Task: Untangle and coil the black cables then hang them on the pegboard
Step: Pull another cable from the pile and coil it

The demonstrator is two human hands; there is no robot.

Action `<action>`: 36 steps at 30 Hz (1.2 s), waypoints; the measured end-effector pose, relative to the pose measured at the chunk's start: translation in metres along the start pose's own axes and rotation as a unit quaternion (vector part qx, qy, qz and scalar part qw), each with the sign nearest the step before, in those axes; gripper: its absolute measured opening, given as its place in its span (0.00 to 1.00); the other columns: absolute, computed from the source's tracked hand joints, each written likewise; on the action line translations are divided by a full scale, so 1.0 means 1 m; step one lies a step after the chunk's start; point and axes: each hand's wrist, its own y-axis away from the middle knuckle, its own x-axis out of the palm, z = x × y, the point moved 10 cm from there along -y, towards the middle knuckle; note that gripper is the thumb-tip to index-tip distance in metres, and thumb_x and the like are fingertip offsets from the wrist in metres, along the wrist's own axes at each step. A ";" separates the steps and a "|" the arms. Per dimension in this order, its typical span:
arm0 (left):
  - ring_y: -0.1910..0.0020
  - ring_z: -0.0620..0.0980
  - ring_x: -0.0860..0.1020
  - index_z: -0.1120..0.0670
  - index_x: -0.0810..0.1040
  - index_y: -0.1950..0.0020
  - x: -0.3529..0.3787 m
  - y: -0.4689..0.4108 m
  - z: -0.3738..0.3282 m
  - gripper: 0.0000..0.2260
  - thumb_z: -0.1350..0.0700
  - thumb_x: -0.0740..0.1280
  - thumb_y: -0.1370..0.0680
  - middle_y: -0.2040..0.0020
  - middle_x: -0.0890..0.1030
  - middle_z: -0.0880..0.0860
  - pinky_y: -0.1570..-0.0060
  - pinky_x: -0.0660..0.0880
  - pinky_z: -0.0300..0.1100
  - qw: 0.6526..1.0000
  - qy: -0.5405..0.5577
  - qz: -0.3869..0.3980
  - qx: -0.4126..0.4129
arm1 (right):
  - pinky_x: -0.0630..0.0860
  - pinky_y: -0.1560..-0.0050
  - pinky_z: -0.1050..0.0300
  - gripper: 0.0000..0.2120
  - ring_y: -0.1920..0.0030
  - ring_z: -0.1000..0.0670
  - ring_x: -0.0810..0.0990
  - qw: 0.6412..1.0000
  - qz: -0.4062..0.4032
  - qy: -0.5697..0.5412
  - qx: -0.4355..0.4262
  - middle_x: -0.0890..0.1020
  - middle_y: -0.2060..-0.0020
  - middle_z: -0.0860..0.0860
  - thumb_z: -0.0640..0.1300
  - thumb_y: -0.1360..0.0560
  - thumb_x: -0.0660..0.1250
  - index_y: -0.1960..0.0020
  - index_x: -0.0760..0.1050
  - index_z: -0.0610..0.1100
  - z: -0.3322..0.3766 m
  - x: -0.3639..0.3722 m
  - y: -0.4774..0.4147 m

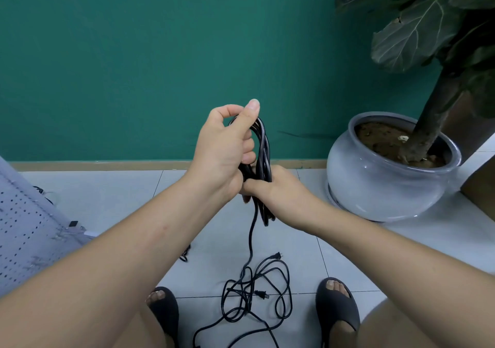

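A coil of black cable (263,149) stands upright in front of me, held by both hands. My left hand (223,146) grips the upper loops, thumb raised along the top. My right hand (278,189) curls round the lower part of the coil. One strand hangs from the coil down to a tangle of black cable (254,296) on the floor tiles between my feet, with two plugs showing in it. The grey pegboard (24,229) leans at the far left, with metal hooks on it.
A large grey pot (388,187) with a broad-leaved plant stands on the floor at the right. A green wall runs across behind. My feet in dark sandals (338,310) flank the tangle. More black cable (185,254) lies near the pegboard's foot.
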 end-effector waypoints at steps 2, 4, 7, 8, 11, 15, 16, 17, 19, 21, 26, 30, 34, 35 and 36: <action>0.76 0.44 0.59 0.54 0.70 0.43 0.002 -0.003 -0.001 0.14 0.51 0.73 0.17 0.72 0.65 0.44 0.77 0.59 0.36 1.000 -0.001 0.010 -0.001 | 0.67 0.63 0.54 0.11 0.69 0.53 0.70 1.000 0.001 -0.007 0.000 0.75 0.71 0.56 0.48 0.24 0.67 0.62 0.77 0.43 0.001 0.000 0.002; 0.76 0.43 0.59 0.54 0.69 0.43 0.004 -0.005 -0.003 0.14 0.51 0.73 0.17 0.72 0.65 0.44 0.77 0.59 0.36 1.000 -0.015 0.021 -0.002 | 0.71 0.65 0.56 0.12 0.67 0.51 0.78 0.999 0.019 -0.027 0.003 0.84 0.67 0.51 0.45 0.22 0.65 0.61 0.77 0.38 0.003 0.002 0.004; 0.74 0.44 0.61 0.54 0.70 0.42 0.005 -0.009 -0.002 0.15 0.48 0.73 0.17 0.71 0.66 0.44 0.74 0.63 0.37 0.999 -0.036 0.038 -0.004 | 0.76 0.64 0.51 0.12 0.68 0.44 0.79 0.997 0.018 -0.076 0.009 0.78 0.70 0.45 0.40 0.21 0.64 0.63 0.72 0.39 0.001 0.000 0.005; 0.73 0.45 0.63 0.53 0.70 0.42 0.007 -0.010 -0.002 0.15 0.47 0.72 0.17 0.70 0.67 0.44 0.72 0.65 0.38 0.998 -0.046 0.048 -0.001 | 0.76 0.64 0.50 0.12 0.69 0.44 0.77 0.996 0.010 -0.085 0.011 0.75 0.70 0.45 0.40 0.21 0.64 0.63 0.70 0.40 -0.001 -0.003 0.005; 0.67 0.49 0.72 0.52 0.71 0.44 0.010 -0.009 -0.001 0.18 0.37 0.66 0.16 0.66 0.72 0.47 0.62 0.73 0.43 0.995 -0.078 0.068 0.000 | 0.73 0.66 0.49 0.12 0.71 0.45 0.73 0.995 -0.014 -0.096 0.003 0.72 0.71 0.46 0.42 0.23 0.65 0.64 0.69 0.42 -0.003 -0.013 0.004; 0.60 0.52 0.81 0.54 0.79 0.48 0.013 -0.004 0.017 0.23 0.36 0.57 0.13 0.61 0.82 0.53 0.55 0.81 0.48 0.991 -0.085 0.098 -0.032 | 0.71 0.64 0.45 0.13 0.73 0.43 0.73 0.990 -0.060 -0.122 -0.039 0.72 0.74 0.43 0.46 0.28 0.64 0.70 0.69 0.45 0.008 -0.040 0.003; 0.60 0.52 0.82 0.53 0.81 0.50 0.016 -0.001 0.025 0.21 0.40 0.57 0.12 0.59 0.83 0.54 0.51 0.82 0.53 0.985 -0.123 0.117 -0.035 | 0.71 0.65 0.43 0.14 0.73 0.43 0.72 0.986 -0.073 -0.137 -0.054 0.71 0.74 0.42 0.46 0.27 0.64 0.70 0.70 0.44 0.011 -0.048 0.003; 0.58 0.53 0.83 0.52 0.83 0.52 0.020 0.003 0.036 0.18 0.46 0.58 0.13 0.58 0.84 0.55 0.45 0.82 0.57 0.974 -0.173 0.142 -0.040 | 0.71 0.66 0.41 0.14 0.74 0.42 0.71 0.983 -0.086 -0.151 -0.067 0.70 0.74 0.42 0.44 0.27 0.64 0.70 0.69 0.44 0.015 -0.055 0.003; 0.54 0.52 0.85 0.49 0.82 0.58 0.029 0.014 0.057 0.15 0.54 0.59 0.17 0.55 0.86 0.57 0.40 0.77 0.56 0.945 -0.263 0.188 -0.051 | 0.70 0.67 0.38 0.14 0.75 0.42 0.69 0.974 -0.111 -0.178 -0.084 0.68 0.74 0.41 0.42 0.26 0.63 0.69 0.68 0.41 0.020 -0.070 0.005; 0.48 0.50 0.87 0.49 0.82 0.53 0.033 0.024 0.079 0.14 0.54 0.58 0.16 0.48 0.88 0.55 0.38 0.76 0.52 0.927 -0.299 0.212 -0.073 | 0.68 0.68 0.39 0.14 0.74 0.42 0.67 0.965 -0.140 -0.200 -0.092 0.66 0.73 0.39 0.41 0.26 0.62 0.68 0.66 0.38 0.022 -0.084 0.008; 0.44 0.49 0.87 0.60 0.81 0.44 0.037 0.043 0.125 0.16 0.58 0.54 0.14 0.45 0.89 0.57 0.38 0.77 0.43 0.912 -0.300 0.248 -0.127 | 0.69 0.65 0.43 0.15 0.73 0.44 0.66 0.942 -0.227 -0.227 -0.094 0.65 0.70 0.40 0.40 0.25 0.63 0.67 0.62 0.40 0.018 -0.115 0.014; 0.43 0.52 0.85 0.52 0.81 0.47 0.036 0.064 0.158 0.11 0.56 0.58 0.16 0.46 0.89 0.53 0.34 0.76 0.53 0.878 -0.355 0.289 -0.142 | 0.69 0.64 0.43 0.15 0.71 0.42 0.67 0.931 -0.291 -0.205 -0.077 0.68 0.69 0.38 0.42 0.24 0.64 0.68 0.68 0.43 0.009 -0.130 0.016; 0.53 0.57 0.83 0.49 0.78 0.50 0.037 0.078 0.163 0.11 0.52 0.57 0.15 0.48 0.88 0.47 0.45 0.81 0.56 0.801 -0.486 0.334 -0.102 | 0.69 0.64 0.41 0.17 0.66 0.32 0.68 0.932 -0.327 -0.131 -0.080 0.69 0.66 0.34 0.46 0.24 0.65 0.64 0.66 0.35 0.005 -0.140 0.017; 0.58 0.55 0.81 0.51 0.77 0.49 0.038 0.080 0.159 0.11 0.52 0.57 0.14 0.49 0.88 0.49 0.49 0.81 0.55 0.785 -0.510 0.339 -0.094 | 0.68 0.65 0.42 0.18 0.65 0.32 0.67 0.931 -0.335 -0.119 -0.083 0.68 0.65 0.32 0.45 0.23 0.65 0.62 0.65 0.32 0.004 -0.141 0.018; 0.62 0.53 0.78 0.53 0.76 0.50 0.040 0.081 0.156 0.12 0.52 0.56 0.13 0.52 0.88 0.50 0.53 0.80 0.54 0.772 -0.527 0.344 -0.089 | 0.67 0.65 0.43 0.18 0.65 0.33 0.66 0.931 -0.340 -0.101 -0.086 0.68 0.64 0.31 0.45 0.22 0.65 0.60 0.63 0.31 0.004 -0.142 0.019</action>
